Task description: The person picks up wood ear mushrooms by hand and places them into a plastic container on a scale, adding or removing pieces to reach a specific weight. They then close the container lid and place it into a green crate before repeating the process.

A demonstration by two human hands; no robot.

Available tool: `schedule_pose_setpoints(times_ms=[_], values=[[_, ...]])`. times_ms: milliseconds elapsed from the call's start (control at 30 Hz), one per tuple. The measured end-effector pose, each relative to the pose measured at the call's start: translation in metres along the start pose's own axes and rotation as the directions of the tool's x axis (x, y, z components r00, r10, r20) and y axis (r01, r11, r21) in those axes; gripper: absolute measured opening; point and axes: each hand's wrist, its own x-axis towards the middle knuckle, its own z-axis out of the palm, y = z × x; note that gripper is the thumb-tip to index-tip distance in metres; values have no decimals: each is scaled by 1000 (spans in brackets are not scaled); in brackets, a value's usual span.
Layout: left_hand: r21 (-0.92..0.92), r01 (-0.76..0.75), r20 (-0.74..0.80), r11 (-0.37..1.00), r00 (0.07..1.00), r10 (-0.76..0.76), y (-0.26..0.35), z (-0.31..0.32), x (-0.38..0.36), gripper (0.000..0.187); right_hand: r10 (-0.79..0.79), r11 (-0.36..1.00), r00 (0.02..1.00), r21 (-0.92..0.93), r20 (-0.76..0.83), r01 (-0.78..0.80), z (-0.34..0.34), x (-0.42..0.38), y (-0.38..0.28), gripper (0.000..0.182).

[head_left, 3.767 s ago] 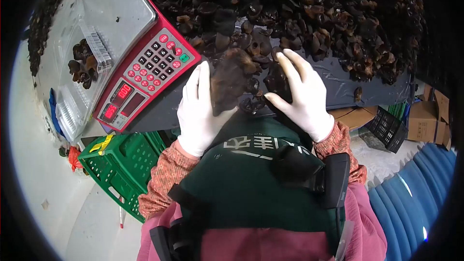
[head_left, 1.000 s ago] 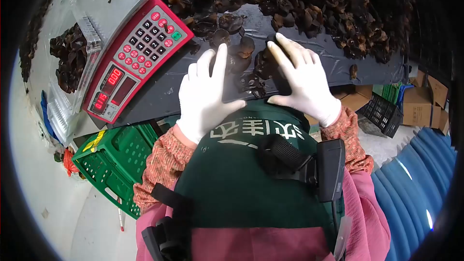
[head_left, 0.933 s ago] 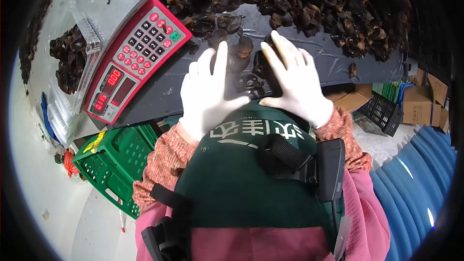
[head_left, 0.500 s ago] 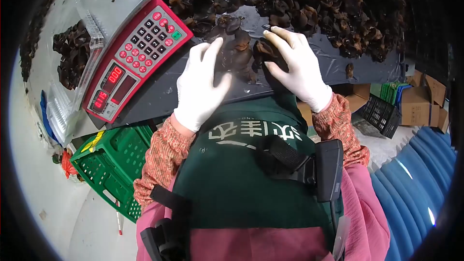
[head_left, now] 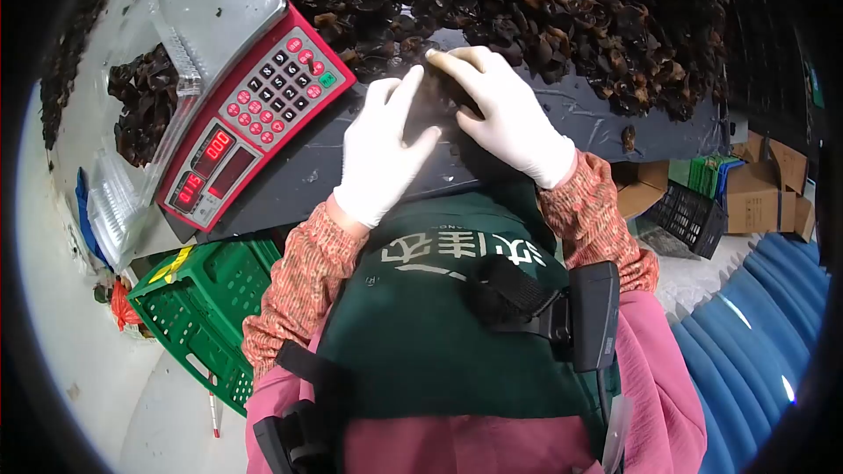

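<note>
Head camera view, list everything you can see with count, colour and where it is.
Wood ear mushrooms: large heap, dark brown-black, across the far side of the table.
Table cover: one, dark grey sheet, under the heap.
Digital scale: one, red with steel pan, left of the hands.
Clear plastic boxes: a few, one holding mushrooms, left of the scale.
Green crate: one, on the floor at lower left.
Black crate: one, floor at right.
Cardboard boxes: several, brown, far right.
Left hand: white glove, cupped against a clump of mushrooms.
Right hand: white glove, cupped on the clump's other side.
</note>
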Motion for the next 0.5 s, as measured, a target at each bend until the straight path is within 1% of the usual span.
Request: schedule_pose_setpoints(times_ms=[33, 67, 100, 133, 200, 267, 300, 333, 367, 400, 433, 500], values=[[-33, 15, -7, 999, 1000, -16, 0, 0, 2, 68, -25, 999, 1000, 36, 19, 24, 4, 4, 1, 51], [-68, 31, -15, 997, 999, -32, -1, 1, 3, 67, -6, 996, 1000, 88, 5, 5, 10, 6, 1, 47], [-105, 46, -23, 993, 999, -48, -3, 1, 4, 67, 44, 983, 999, 177, 31, -49, 8, 8, 0, 47], [-188, 102, -12, 977, 994, -106, -3, 2, 5, 57, 92, 959, 994, 262, 63, -106, 6, 10, -1, 47], [-298, 124, -22, 946, 990, -137, -5, 3, 5, 58, 172, 879, 978, 431, 115, -205, 2, 13, -4, 46], [-383, 138, -44, 913, 985, -168, 0, 0, 4, 55, 234, 755, 960, 594, 152, -278, -4, 17, -14, 43], [-402, 90, -84, 911, 987, -135, 4, -4, 5, 56, 258, 678, 950, 668, 176, -308, -7, 21, -20, 42], [-412, 40, -130, 910, 986, -102, 7, -10, 7, 57, 258, 699, 945, 635, 203, -327, -16, 29, -31, 43], [-408, -10, -181, 913, 981, -70, 11, -21, 9, 58, 207, 748, 962, 606, 176, -271, -22, 38, -39, 42], [-407, -16, -203, 913, 976, -73, 21, -39, 11, 61, 200, 677, 964, 687, 175, -265, -27, 53, -56, 41], [-421, -68, -260, 905, 964, -49, 30, -58, 14, 61, 194, 594, 965, 761, 176, -259, -33, 67, -73, 40], [-419, -209, -453, 883, 892, -4, 30, -92, 23, 60, -32, 791, 999, 612, 23, 11, -32, 105, -94, 40]])
